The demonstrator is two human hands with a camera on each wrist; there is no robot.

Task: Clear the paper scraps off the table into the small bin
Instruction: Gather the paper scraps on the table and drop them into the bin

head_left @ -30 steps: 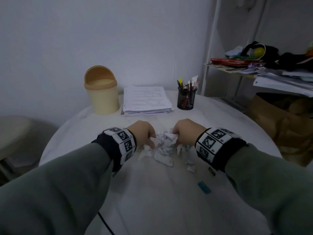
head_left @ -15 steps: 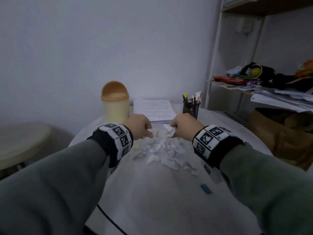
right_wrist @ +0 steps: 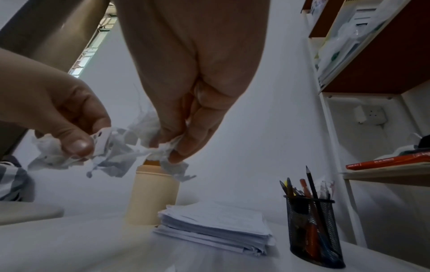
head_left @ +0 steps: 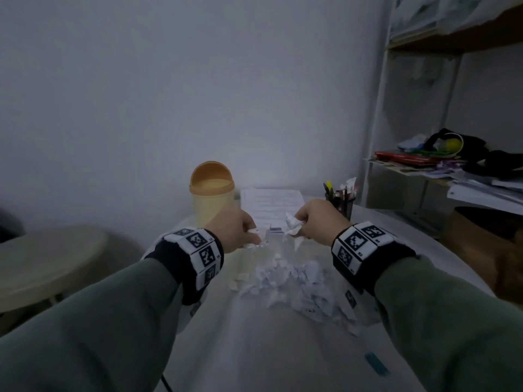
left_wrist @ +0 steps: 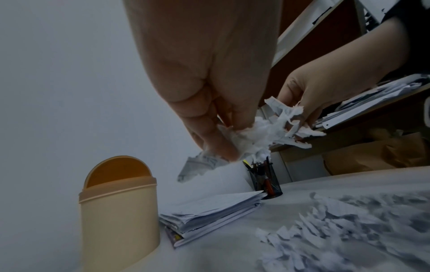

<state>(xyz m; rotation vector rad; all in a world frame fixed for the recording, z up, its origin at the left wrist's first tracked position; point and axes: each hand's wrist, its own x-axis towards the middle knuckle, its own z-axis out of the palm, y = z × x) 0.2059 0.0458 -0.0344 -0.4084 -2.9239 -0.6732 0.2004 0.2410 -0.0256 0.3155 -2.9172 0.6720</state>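
Both hands are raised above the white table, each gripping a clump of torn paper scraps. My left hand pinches a crumpled bunch of scraps. My right hand holds its own bunch of scraps a short way from the left one. A pile of loose scraps lies on the table beneath them. The small cream bin with an orange swing lid stands at the back left, just beyond the left hand.
A stack of papers lies beside the bin. A black mesh pen holder stands to its right. Cluttered shelves are on the right, a round stool on the left. A small blue item lies near the front.
Both hands have lifted off the pile, each carrying a bunch of scraps, and moved up and away toward the bin. The head view has tilted upward.
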